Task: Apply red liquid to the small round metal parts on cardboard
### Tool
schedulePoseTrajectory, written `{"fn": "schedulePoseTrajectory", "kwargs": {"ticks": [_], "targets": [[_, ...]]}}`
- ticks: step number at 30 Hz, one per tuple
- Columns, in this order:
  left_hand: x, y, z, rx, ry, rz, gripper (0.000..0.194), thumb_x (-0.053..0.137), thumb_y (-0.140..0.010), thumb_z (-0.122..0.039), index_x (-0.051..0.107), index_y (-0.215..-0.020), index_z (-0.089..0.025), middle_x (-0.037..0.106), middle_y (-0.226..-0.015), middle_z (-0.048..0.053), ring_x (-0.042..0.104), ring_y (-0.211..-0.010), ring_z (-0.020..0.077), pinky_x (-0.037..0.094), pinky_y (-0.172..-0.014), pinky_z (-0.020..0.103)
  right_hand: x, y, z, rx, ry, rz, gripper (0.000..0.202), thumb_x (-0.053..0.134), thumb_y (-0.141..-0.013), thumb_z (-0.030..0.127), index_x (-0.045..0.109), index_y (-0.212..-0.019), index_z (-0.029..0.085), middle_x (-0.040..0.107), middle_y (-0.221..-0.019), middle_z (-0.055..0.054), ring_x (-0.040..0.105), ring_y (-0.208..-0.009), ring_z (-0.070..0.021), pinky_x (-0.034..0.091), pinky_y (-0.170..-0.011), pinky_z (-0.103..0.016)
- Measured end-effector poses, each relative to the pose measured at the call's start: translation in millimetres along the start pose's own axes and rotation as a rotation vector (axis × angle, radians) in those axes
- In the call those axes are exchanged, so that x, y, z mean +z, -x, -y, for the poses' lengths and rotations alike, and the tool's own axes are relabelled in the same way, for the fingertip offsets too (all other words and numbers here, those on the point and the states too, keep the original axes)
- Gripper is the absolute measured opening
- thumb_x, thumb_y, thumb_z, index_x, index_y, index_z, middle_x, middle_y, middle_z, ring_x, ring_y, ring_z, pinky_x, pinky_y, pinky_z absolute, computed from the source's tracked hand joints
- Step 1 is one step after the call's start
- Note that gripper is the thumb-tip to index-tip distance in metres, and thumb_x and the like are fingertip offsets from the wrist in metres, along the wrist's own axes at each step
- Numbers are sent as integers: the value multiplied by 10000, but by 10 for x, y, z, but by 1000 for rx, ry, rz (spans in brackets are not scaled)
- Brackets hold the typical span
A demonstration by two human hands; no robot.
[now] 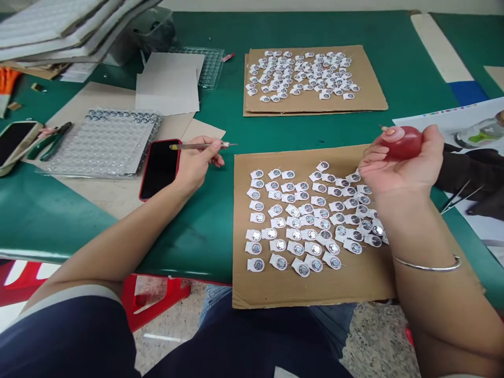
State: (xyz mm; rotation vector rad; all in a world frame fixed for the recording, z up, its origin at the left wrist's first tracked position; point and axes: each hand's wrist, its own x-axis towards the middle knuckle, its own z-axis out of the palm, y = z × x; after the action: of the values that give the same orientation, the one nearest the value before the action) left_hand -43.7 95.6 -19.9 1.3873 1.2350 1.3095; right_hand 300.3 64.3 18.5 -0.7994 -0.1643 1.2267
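Left hand (192, 169): thin pointed tool (181, 147) pinched in fingertips, tip rightward, beside phone (159, 169); forearm drift could nudge phone. White-tabbed discs (279, 222): uneven rows on near cardboard (311, 291), which overhangs table edge; 1 knee bump might tip it, scattering discs. Right hand (401, 177): red bulb (409, 143) cupped in upturned palm, over board's right side. Hard squeeze might expel any contents; low wrist could drag discs.
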Motion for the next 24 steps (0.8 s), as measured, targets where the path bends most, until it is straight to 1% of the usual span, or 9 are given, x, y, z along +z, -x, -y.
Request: {"fn": "schedulePoseTrajectory", "kwargs": {"ticks": [2, 4, 6, 9, 11, 13, 17, 19, 24], "targets": [[-71, -43, -38, 10, 11, 4, 258, 624, -753, -396, 577, -787, -145, 640, -719, 36, 557, -478, 91, 409, -454, 203, -2, -10, 2, 13, -19, 6, 405, 557, -647, 477, 513, -772, 94, 510, -595, 32, 420, -456, -8, 306, -360, -101], [-161, -91, -89, -6, -99, 24, 315, 507, -823, -462, 560, -782, -154, 624, -675, 34, 549, -467, 102, 420, -477, 224, -8, -25, -6, 30, -23, 6, 399, 547, -658, 483, 508, -764, 100, 507, -580, 35, 407, -446, -10, 298, -356, -101], [-247, -121, -123, -62, -350, 73, 393, 414, -852, -507, 555, -732, -160, 576, -570, 20, 525, -435, 115, 416, -489, 244, -15, -37, -27, 47, -14, 2, 392, 530, -668, 487, 501, -758, 107, 502, -566, 38, 397, -438, -11, 290, -356, -102], [-324, -117, -109, -48, -817, 141, 373, 544, -770, -485, 531, -586, -161, 492, -476, 13, 546, -520, 167, 415, -579, 278, -29, -53, -72, 56, 13, -1, 396, 538, -651, 492, 488, -749, 112, 500, -560, 36, 393, -433, -13, 280, -358, -104], [-328, -96, -64, 19, -1104, 182, 343, 605, -717, -464, 543, -575, -159, 511, -515, 34, 573, -646, 223, 411, -650, 305, -38, -63, -97, 59, 26, -6, 406, 554, -631, 492, 487, -754, 111, 503, -563, 33, 385, -428, -13, 278, -357, -107], [-304, -70, -21, 74, -1310, 203, 337, 563, -744, -487, 592, -672, -158, 570, -612, 61, 582, -737, 257, 412, -687, 324, -42, -70, -110, 64, 29, -14, 417, 560, -621, 497, 488, -759, 111, 503, -564, 33, 377, -425, -11, 276, -357, -109], [-183, 15, -27, 296, -1278, 160, 330, 500, -812, -430, 617, -902, -136, 632, -899, 108, 564, -914, 267, 404, -806, 350, -33, -65, -106, 48, 24, -29, 396, 551, -638, 484, 482, -750, 111, 494, -570, 30, 381, -435, -9, 281, -370, -106], [-78, 79, -75, 367, -1157, 213, 283, 501, -823, -375, 620, -904, -132, 631, -928, 94, 558, -928, 236, 399, -840, 336, -26, -58, -96, 34, 28, -35, 375, 543, -646, 470, 475, -741, 113, 490, -577, 27, 385, -442, -11, 277, -373, -107], [236, 158, -194, 193, -883, 442, 241, 534, -802, -362, 641, -827, -147, 621, -813, 40, 565, -772, 155, 427, -685, 257, -17, -38, -72, 46, 35, -30, 348, 522, -671, 456, 463, -733, 119, 485, -585, 27, 390, -455, -19, 285, -381, -116]]}}
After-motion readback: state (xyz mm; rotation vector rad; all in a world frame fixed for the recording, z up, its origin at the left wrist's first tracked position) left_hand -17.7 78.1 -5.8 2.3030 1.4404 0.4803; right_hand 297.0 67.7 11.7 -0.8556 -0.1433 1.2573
